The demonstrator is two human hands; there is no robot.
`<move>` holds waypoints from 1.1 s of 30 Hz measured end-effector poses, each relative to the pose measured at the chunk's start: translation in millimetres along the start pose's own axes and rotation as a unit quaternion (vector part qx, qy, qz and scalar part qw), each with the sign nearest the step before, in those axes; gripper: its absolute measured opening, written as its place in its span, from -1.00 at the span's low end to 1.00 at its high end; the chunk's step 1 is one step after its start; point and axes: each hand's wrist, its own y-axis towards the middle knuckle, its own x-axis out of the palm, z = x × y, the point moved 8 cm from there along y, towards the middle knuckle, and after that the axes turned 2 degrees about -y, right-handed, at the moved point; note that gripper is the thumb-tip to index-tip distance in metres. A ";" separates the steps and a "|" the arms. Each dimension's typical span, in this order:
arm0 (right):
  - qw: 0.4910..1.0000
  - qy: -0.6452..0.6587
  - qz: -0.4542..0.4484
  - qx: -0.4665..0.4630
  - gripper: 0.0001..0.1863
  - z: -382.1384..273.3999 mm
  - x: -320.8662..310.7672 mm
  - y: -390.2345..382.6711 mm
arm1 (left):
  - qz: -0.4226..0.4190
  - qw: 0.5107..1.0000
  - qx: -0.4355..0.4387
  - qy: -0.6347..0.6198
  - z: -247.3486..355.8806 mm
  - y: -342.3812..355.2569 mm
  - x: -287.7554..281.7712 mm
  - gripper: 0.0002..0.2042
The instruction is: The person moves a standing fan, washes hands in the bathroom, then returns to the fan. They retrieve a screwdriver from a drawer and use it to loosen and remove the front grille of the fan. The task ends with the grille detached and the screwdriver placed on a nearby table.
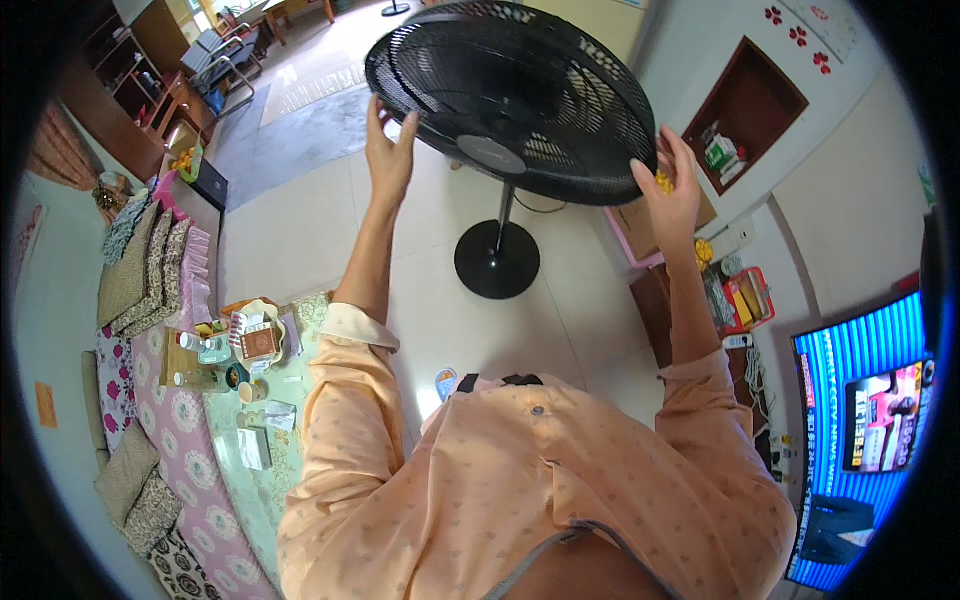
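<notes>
In front of me stands a black pedestal fan, its round grille tilted and facing partly toward me. Its pole goes down to a round black base on the tiled floor. The left rim of the grille sits between the thumb and fingers of my left hand. At the opposite rim, on the right, my right hand holds the edge the same way, its thumb on the near side. The far fingertips of both hands are partly hidden by the rim.
A cloth-covered table with cups, bottles and a tissue pack is on the left, beside a pink-covered sofa with cushions. To the right are a lit television, a red basket and a wall niche. Chairs stand farther back.
</notes>
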 end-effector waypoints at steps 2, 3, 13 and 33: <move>0.999 -0.029 0.006 -0.023 -0.45 -14.7 2.3 0.7 | 0.004 0.999 -0.038 0.006 -12.1 1.3 -8.0 -0.32; 0.999 -0.039 0.014 -0.034 -0.45 -21.8 4.2 2.3 | 0.002 0.999 -0.046 0.006 -16.8 6.0 -12.5 -0.33; 0.980 -0.161 0.091 -0.070 -0.49 -81.2 54.1 20.1 | -0.013 0.993 -0.044 -0.105 -57.9 90.4 -42.2 -0.58; 0.934 -0.327 0.125 -0.068 -0.52 -120.7 118.7 38.1 | -0.283 0.933 0.151 -0.164 -44.6 161.1 -4.4 -0.84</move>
